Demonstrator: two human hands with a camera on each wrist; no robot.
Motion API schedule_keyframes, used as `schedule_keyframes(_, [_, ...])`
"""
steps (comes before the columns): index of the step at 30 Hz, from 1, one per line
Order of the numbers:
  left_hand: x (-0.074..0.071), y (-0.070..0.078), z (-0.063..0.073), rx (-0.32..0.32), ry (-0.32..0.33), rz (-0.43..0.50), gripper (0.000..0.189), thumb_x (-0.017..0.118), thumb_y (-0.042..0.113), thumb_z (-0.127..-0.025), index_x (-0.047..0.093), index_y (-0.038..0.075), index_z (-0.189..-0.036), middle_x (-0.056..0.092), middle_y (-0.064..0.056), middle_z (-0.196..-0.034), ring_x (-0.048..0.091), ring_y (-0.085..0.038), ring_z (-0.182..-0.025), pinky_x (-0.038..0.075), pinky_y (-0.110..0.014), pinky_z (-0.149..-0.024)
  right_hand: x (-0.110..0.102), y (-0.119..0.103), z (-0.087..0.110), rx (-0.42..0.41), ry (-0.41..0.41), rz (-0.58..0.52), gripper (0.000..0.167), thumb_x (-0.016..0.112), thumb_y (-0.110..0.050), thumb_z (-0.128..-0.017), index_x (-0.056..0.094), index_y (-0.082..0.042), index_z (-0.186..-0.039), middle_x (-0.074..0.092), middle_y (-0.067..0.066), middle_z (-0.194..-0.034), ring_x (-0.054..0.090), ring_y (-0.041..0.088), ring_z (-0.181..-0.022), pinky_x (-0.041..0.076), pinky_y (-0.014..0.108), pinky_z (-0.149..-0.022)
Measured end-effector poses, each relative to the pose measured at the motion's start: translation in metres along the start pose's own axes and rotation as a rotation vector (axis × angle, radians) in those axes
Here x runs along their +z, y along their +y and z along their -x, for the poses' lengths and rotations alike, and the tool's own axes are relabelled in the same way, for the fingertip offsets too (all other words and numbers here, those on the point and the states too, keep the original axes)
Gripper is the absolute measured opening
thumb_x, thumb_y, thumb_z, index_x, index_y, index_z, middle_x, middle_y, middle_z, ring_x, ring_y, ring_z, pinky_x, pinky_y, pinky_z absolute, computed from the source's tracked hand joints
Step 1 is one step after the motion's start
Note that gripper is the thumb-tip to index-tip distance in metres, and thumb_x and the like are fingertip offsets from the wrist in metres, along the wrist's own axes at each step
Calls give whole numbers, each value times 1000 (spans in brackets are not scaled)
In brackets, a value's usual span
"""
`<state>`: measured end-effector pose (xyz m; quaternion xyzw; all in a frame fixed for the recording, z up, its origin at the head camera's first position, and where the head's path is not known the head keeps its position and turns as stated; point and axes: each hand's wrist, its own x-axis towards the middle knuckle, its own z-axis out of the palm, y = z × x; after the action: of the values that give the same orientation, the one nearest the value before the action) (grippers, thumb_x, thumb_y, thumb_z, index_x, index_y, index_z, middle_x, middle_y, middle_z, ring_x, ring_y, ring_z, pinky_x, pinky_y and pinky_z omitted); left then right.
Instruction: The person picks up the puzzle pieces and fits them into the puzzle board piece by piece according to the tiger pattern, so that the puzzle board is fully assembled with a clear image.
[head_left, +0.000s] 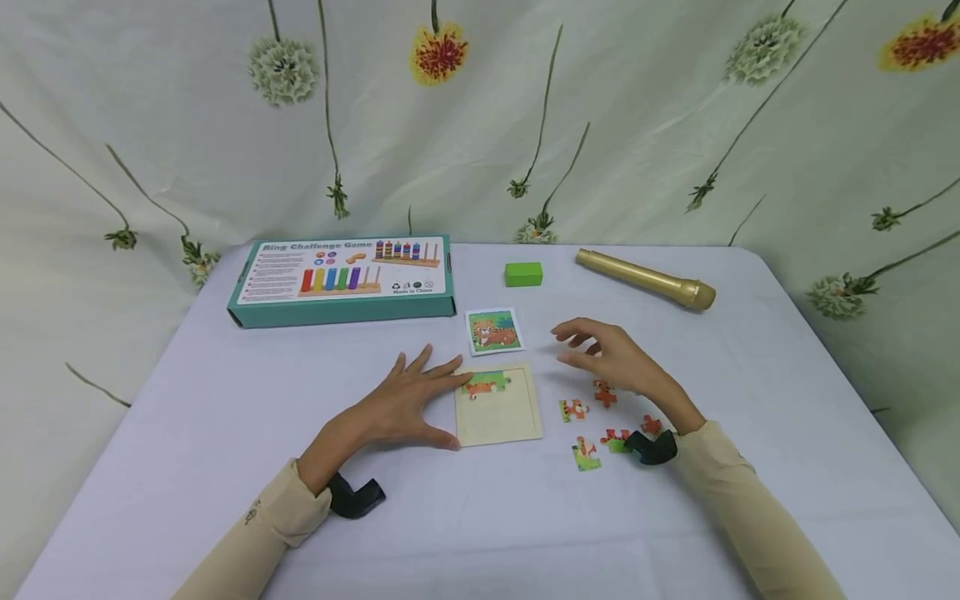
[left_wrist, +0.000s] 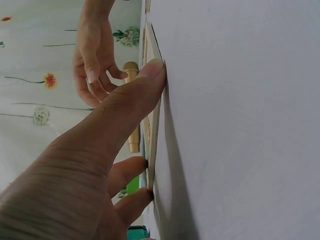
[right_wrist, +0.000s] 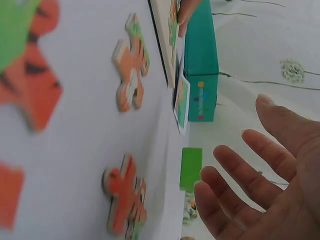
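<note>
A square wooden puzzle board [head_left: 498, 423] lies on the white cloth, with joined tiger puzzle pieces [head_left: 491, 382] along its upper part. My left hand [head_left: 401, 404] is spread at the board's left side, thumb by the lower corner and a finger over the upper corner. The left wrist view shows its thumb and fingertips touching the board's edge [left_wrist: 155, 130]. Above the cloth, right of the board, my right hand [head_left: 618, 358] hovers with relaxed fingers and an empty palm. Beneath and before it lie several loose puzzle pieces, including an orange striped one [head_left: 574, 410] and a green-cornered one [head_left: 586, 455].
A tiger picture card [head_left: 495, 331] lies just behind the board. Farther back are a teal Ring Challenge Game box [head_left: 341, 312], a green block [head_left: 523, 274] and a gold microphone [head_left: 645, 279]. A flowered curtain [head_left: 480, 125] hangs behind the table.
</note>
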<state>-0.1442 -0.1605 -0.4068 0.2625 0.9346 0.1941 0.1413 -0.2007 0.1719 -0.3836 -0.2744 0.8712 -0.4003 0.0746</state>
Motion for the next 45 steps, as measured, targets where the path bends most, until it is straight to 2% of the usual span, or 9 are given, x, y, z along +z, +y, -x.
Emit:
schedule_keyframes(6, [0,-1,0,2,5,-2,98,78,61,-66,37,28,-148,21,2,-159,-4,-36,-147,-5,-62,-113,-19,25,14,32,120,91,32,64,-12,-93,61,-4,-124,59,13,-126,58,33,-108,52,47,-84])
schedule_keyframes(10, [0,-2,0,-1,4,0,98,78,61,-66,37,28,-148,21,2,-159,-5,-36,-147,-5,-62,-113,-33,41,25,60,159,125,30,62,-6,-92,61,-1,-122,58,16,-124,57,37,-108,52,49,-83])
schedule_keyframes(16, [0,0,0,-1,5,0,98,79,60,-66,38,27,-148,22,2,-159,-5,-36,-147,-5,-62,-113,-44,59,42,144,144,165,29,63,-2,-90,63,0,-119,57,19,-122,58,37,-103,51,49,-83])
schedule_keyframes(22, [-1,1,-1,-1,9,-4,97,79,59,-66,38,27,-148,22,2,-158,-4,-37,-147,-5,-63,-113,-48,69,50,171,110,203,31,70,-6,-86,65,-1,-117,57,20,-114,58,30,-91,46,37,-74])
schedule_keyframes(33, [1,-1,-1,2,11,-10,97,79,59,-66,38,28,-148,22,2,-158,-4,-37,-147,-4,-63,-113,-47,73,50,206,74,195,33,73,-8,-83,66,0,-114,53,18,-112,48,25,-88,40,33,-74])
schedule_keyframes(39, [2,-2,-1,2,12,-11,97,79,60,-66,38,29,-148,22,2,-158,-4,-36,-147,-4,-63,-113,-45,72,49,213,89,193,29,72,-7,-84,63,1,-110,52,19,-107,49,26,-88,40,35,-74])
schedule_keyframes(45, [3,-3,-1,-4,9,-3,97,79,60,-66,37,29,-148,21,3,-159,-5,-35,-147,-5,-62,-113,-44,72,49,228,114,177,30,69,-8,-88,54,1,-112,56,17,-100,53,26,-85,42,35,-73])
